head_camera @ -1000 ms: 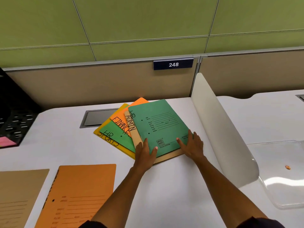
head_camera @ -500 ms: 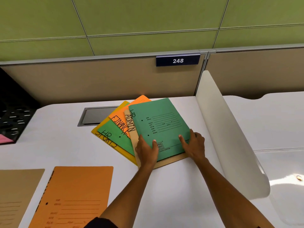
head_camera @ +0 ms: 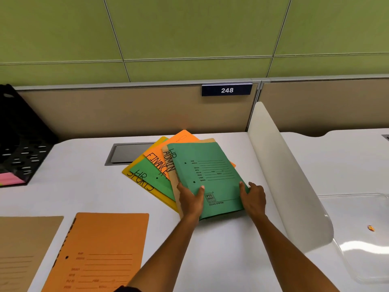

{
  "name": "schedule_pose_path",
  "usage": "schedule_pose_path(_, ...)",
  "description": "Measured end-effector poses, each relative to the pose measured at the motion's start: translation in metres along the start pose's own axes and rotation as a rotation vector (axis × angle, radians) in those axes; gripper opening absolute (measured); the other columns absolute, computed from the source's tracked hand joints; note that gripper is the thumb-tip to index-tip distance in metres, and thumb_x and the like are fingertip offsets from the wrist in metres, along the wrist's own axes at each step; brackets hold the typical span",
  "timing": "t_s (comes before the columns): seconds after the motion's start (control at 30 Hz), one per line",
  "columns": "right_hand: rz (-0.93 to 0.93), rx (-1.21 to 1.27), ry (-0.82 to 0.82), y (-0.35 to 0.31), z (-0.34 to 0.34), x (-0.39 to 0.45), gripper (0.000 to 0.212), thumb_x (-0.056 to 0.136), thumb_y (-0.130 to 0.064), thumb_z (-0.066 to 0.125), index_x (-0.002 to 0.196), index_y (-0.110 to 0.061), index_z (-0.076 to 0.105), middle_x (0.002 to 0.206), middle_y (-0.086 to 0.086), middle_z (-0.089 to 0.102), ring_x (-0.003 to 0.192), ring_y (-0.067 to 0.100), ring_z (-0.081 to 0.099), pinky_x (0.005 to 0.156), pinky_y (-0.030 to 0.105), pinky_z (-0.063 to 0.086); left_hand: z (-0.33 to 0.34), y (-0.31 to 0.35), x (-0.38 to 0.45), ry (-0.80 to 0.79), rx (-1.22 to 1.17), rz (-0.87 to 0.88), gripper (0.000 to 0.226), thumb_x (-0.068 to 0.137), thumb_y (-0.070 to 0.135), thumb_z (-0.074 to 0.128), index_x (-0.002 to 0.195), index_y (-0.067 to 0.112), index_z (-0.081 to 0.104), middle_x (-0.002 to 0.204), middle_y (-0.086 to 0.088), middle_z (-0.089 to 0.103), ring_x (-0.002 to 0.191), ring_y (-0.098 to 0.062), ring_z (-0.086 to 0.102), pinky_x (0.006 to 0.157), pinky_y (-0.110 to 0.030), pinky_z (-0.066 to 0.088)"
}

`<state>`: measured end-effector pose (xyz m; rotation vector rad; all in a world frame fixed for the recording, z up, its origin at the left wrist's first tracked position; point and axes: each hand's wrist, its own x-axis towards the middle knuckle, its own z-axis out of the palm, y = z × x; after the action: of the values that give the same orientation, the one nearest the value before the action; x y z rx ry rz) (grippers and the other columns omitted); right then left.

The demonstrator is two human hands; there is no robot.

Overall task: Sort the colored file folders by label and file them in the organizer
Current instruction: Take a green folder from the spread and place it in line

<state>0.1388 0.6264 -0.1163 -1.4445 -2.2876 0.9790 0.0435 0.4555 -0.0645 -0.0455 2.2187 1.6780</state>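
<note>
A fanned pile of folders lies mid-desk. On top is a green folder (head_camera: 210, 173) labelled HR. My left hand (head_camera: 190, 200) grips its near-left edge, thumb on the cover. My right hand (head_camera: 253, 198) grips its near-right edge. Its near end looks slightly raised. Under it fan out a tan ADMIN folder (head_camera: 168, 163), an orange FINANCE folder (head_camera: 157, 159), a second green HR folder (head_camera: 151, 180) and a yellow SPORTS folder (head_camera: 134, 175). The black mesh organizer (head_camera: 19, 148) stands at the far left, with pink paper in its base.
An orange folder (head_camera: 101, 249) and a tan folder (head_camera: 23, 249) lie flat at the near left. A white curved divider (head_camera: 282, 171) rises just right of my right hand. A clear plastic tray (head_camera: 362, 234) sits beyond it. A grey cable hatch (head_camera: 130, 152) sits behind the pile.
Both hands have closed on the top green folder's near edge, and it has shifted slightly toward me off the tan folder. The view has tilted a little.
</note>
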Motion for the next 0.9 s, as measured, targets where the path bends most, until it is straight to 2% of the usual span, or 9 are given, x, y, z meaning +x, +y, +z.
schedule_pose_path(0.07, 0.029, 0.006, -0.016, 0.002, -0.004, -0.007, 0.064, 0.096, -0.053, 0.045, 0.137, -0.004, 0.05, 0.129, 0.019, 0.056, 0.114, 0.033, 0.057, 0.093, 0.041, 0.048, -0.002, 0.003, -0.012, -0.001, 0.034, 0.083, 0.065, 0.089, 0.019, 0.067, 0.141, 0.012, 0.028, 0.134, -0.009, 0.057, 0.116, -0.029, 0.059, 0.096, -0.045, 0.052)
schedule_pose_path(0.13, 0.074, 0.02, -0.037, 0.001, -0.009, -0.011, 0.061, 0.096, -0.053, 0.045, 0.127, -0.003, 0.059, 0.121, 0.018, 0.062, 0.103, 0.03, 0.061, 0.083, 0.039, 0.05, -0.002, 0.007, -0.024, 0.009, 0.076, 0.144, 0.065, 0.092, 0.019, 0.062, 0.145, 0.012, 0.025, 0.137, -0.01, 0.055, 0.118, -0.029, 0.058, 0.097, -0.046, 0.051)
schedule_pose_path(0.23, 0.101, 0.06, -0.087, -0.001, -0.015, -0.018, 0.061, 0.097, -0.056, 0.037, 0.085, -0.003, 0.067, 0.087, 0.014, 0.068, 0.076, 0.026, 0.061, 0.068, 0.036, 0.05, -0.002, 0.013, -0.042, 0.022, 0.077, 0.209, 0.063, 0.096, 0.015, 0.056, 0.148, 0.012, 0.021, 0.138, -0.011, 0.053, 0.119, -0.03, 0.058, 0.097, -0.045, 0.051)
schedule_pose_path(0.33, 0.142, 0.083, -0.126, 0.0, -0.02, -0.028, 0.059, 0.098, -0.058, 0.03, 0.068, -0.013, 0.056, 0.083, 0.011, 0.064, 0.079, 0.027, 0.06, 0.068, 0.034, 0.045, -0.004, 0.019, -0.062, 0.008, 0.051, 0.288, 0.061, 0.097, 0.012, 0.051, 0.149, 0.015, 0.02, 0.139, -0.008, 0.053, 0.117, -0.024, 0.059, 0.094, -0.035, 0.053)
schedule_pose_path(0.4, 0.172, 0.117, -0.154, -0.002, -0.021, -0.036, 0.058, 0.098, -0.059, 0.029, 0.074, -0.013, 0.056, 0.089, 0.012, 0.064, 0.087, 0.03, 0.061, 0.074, 0.038, 0.047, -0.008, 0.023, -0.074, -0.017, 0.063, 0.353, 0.061, 0.099, 0.013, 0.048, 0.151, 0.017, 0.017, 0.142, -0.005, 0.049, 0.119, -0.019, 0.057, 0.091, -0.028, 0.052)
schedule_pose_path(0.6, 0.239, 0.345, -0.212, -0.014, -0.02, -0.073, 0.067, 0.098, -0.061, 0.027, 0.106, -0.005, 0.061, 0.102, 0.018, 0.065, 0.097, 0.035, 0.063, 0.085, 0.043, 0.05, -0.022, 0.03, -0.112, -0.115, 0.119, 0.526, 0.061, 0.103, 0.025, 0.041, 0.154, 0.025, 0.008, 0.151, 0.0, 0.032, 0.132, -0.014, 0.043, 0.097, -0.034, 0.053)
schedule_pose_path(0.7, 0.266, 0.5, -0.238, -0.021, -0.022, -0.097, 0.06, 0.098, -0.062, 0.026, 0.107, -0.015, 0.062, 0.101, 0.012, 0.066, 0.096, 0.031, 0.063, 0.092, 0.047, 0.052, -0.034, 0.027, -0.128, -0.128, 0.15, 0.587, 0.059, 0.103, 0.031, 0.039, 0.153, 0.03, 0.007, 0.153, 0.008, 0.025, 0.136, -0.011, 0.035, 0.097, -0.032, 0.054)
schedule_pose_path(0.8, 0.261, 0.641, -0.258, -0.03, -0.026, -0.125, 0.052, 0.096, -0.065, 0.023, 0.095, -0.029, 0.06, 0.093, -0.003, 0.065, 0.085, 0.021, 0.061, 0.092, 0.048, 0.05, -0.053, 0.019, -0.144, -0.134, 0.183, 0.666, 0.06, 0.103, 0.036, 0.039, 0.152, 0.036, 0.003, 0.154, 0.013, 0.019, 0.139, -0.007, 0.028, 0.098, -0.032, 0.053)
schedule_pose_path(0.9, 0.281, 0.787, -0.319, -0.034, -0.026, -0.15, 0.059, 0.092, -0.072, 0.022, 0.109, -0.03, 0.061, 0.105, -0.001, 0.066, 0.098, 0.024, 0.062, 0.093, 0.045, 0.05, -0.075, 0.01, -0.165, -0.146, 0.233, 0.722, 0.062, 0.102, 0.04, 0.038, 0.147, 0.045, -0.003, 0.155, 0.014, 0.014, 0.142, -0.005, 0.021, 0.1, -0.032, 0.052)
